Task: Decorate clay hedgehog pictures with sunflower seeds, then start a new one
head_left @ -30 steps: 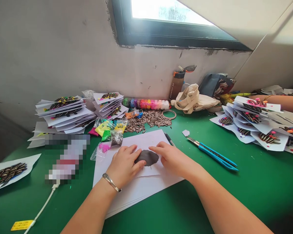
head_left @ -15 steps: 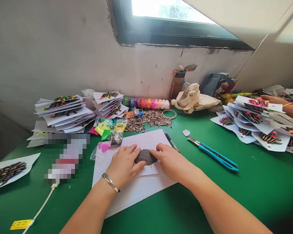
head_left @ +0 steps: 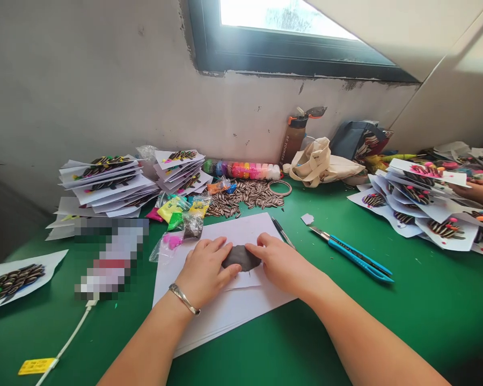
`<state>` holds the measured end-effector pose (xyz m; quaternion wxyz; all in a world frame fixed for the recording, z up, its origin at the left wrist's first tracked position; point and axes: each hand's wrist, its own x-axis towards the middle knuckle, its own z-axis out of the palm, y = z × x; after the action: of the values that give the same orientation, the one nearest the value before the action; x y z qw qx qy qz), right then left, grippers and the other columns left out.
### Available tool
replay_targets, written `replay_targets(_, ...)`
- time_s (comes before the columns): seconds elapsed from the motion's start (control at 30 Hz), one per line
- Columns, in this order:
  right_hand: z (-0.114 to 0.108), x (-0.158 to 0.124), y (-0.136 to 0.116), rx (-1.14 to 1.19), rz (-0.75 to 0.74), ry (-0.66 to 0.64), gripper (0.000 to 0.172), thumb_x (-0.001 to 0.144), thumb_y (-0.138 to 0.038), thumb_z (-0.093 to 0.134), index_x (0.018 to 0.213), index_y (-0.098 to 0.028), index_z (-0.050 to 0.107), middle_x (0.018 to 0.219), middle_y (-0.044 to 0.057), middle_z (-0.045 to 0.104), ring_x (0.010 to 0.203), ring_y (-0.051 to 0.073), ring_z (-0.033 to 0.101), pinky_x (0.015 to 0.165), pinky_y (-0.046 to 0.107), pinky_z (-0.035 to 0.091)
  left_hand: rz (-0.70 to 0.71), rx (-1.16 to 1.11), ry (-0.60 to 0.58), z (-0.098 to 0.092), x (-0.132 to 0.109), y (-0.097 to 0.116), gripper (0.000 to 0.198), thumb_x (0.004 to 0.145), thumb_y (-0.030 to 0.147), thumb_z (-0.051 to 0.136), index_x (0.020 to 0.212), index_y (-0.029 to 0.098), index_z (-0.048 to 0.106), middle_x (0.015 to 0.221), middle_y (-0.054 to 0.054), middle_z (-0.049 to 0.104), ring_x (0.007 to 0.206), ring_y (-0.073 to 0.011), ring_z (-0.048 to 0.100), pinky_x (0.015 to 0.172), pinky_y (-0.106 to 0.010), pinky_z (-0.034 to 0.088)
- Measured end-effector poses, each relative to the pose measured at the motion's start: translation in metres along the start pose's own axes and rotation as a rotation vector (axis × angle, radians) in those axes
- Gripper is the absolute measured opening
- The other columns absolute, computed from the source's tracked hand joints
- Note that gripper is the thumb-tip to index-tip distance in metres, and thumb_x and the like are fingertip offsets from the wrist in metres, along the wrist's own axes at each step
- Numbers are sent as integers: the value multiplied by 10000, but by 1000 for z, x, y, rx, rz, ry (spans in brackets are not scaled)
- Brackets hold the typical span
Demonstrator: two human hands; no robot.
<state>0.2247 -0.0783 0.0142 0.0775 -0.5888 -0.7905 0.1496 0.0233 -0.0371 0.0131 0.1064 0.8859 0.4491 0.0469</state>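
Observation:
A flattened dark grey piece of modelling clay (head_left: 241, 259) lies on a small white sheet of paper (head_left: 243, 282) over a larger white stack. My left hand (head_left: 207, 265) rests at the clay's left side, fingers spread, with the thumb on its lower edge and the forefinger at its upper left. From the right, my right hand (head_left: 279, 262) presses the upper right edge with an outstretched forefinger; its other fingers are bent and partly hidden. Just beyond the right hand is a black pen (head_left: 280, 231). Packets of coloured clay (head_left: 173, 210) lie beyond my left hand.
A blue utility knife (head_left: 354, 256) lies right, blade out. Striped seeds (head_left: 249, 195), a tape roll (head_left: 280, 188), a bottle (head_left: 293, 139) and a cloth bag (head_left: 317, 163) stand behind. Decorated cards (head_left: 104, 182) are piled left, more cards (head_left: 418, 198) right, near another person's hand (head_left: 481, 193).
My right forefinger has shifted slightly left along the clay's upper edge. My left hand stays put. The other person's hand at the right has moved lower behind the cards.

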Motion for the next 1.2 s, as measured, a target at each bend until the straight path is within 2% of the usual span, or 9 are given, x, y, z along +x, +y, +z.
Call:
replay_targets(0.13,1,-2,5,91,-18,6,641,726,24,376,1262,-318,454,966,33,500,778,134,473,623,214,312,1,-3,1,0,1,0,478,836,471,471,1227,205,541,1310,-61,502,1114,-292,441,952,-430,373)
replay_targets(0.33,2,1,-2,-38,14,4,504,756,-58,430,1185,-303,532,931,42,497,698,136,451,551,233,252,-5,-8,4,0,0,0,479,825,474,487,1221,211,545,1308,-63,502,1116,-292,440,954,-429,368)
replay_targets(0.5,2,1,1,31,-2,22,618,740,-23,400,1257,-356,456,961,28,502,732,134,469,586,225,285,5,-13,1,0,0,-1,481,828,481,476,1223,215,543,1311,-66,498,1118,-292,437,949,-428,367)
replay_targets(0.7,1,2,-2,-9,24,6,518,746,-61,440,1177,-329,548,918,36,510,693,137,462,553,228,279,-11,-29,-1,0,0,0,479,820,481,486,1227,234,541,1312,-60,499,1123,-298,433,946,-434,367)
replay_targets(0.9,1,-1,15,198,30,30,643,754,-10,362,1314,-323,417,1008,34,539,823,144,527,700,231,372,-3,-57,-9,0,0,-2,544,807,511,496,1263,214,510,1325,-67,486,1140,-299,421,956,-442,363)
replay_targets(1.07,-7,-9,17,202,5,-4,565,763,-32,379,1241,-303,508,1016,35,566,870,158,546,768,254,383,11,-56,-5,2,-2,-3,619,760,546,550,1274,205,498,1335,-73,476,1156,-303,406,970,-448,354)
replay_targets(1.2,-8,-7,14,157,105,71,460,818,-97,391,1222,-268,528,1013,53,574,878,167,545,750,254,386,-3,-38,14,2,-2,-4,608,773,545,537,1276,207,492,1330,-88,479,1176,-305,402,971,-458,354)
